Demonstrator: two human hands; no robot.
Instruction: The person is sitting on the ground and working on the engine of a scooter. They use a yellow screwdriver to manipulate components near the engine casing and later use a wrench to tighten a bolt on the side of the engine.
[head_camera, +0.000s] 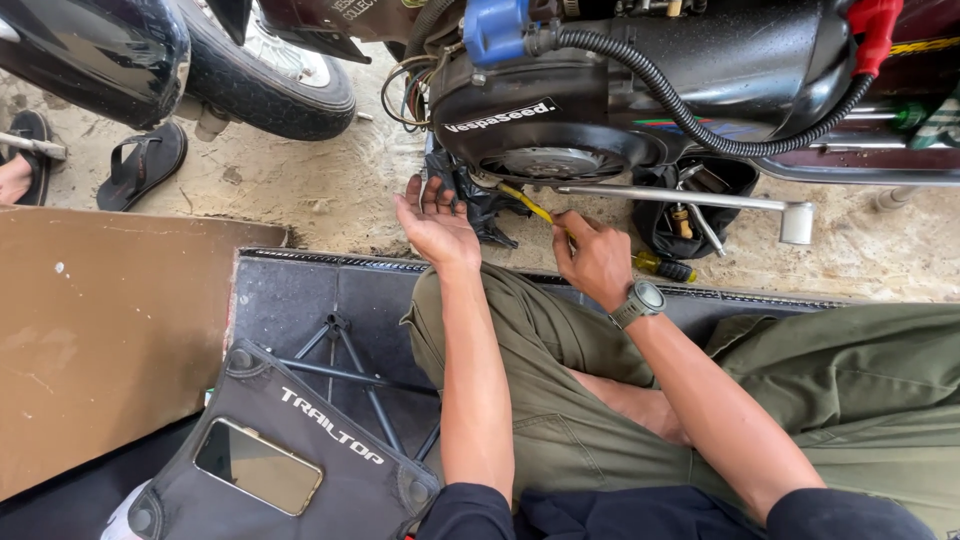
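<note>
My left hand (435, 222) is palm up with fingers spread, under the black engine cover (560, 110) of a scooter, touching a crumpled black rag (482, 205). My right hand (597, 258) grips a yellow-handled screwdriver (660, 265), whose yellow shaft points up-left toward the underside of the engine. A watch sits on my right wrist. A metal kick lever (690, 200) runs right below the engine.
A black corrugated hose (690, 115) loops over the engine. A tool pouch (690, 215) lies on the dirt floor. A tyre (270, 85) and a sandal (140, 165) are at upper left. A brown board (100, 330), a black mat (300, 300) and a folding stool with a phone (258, 465) lie left.
</note>
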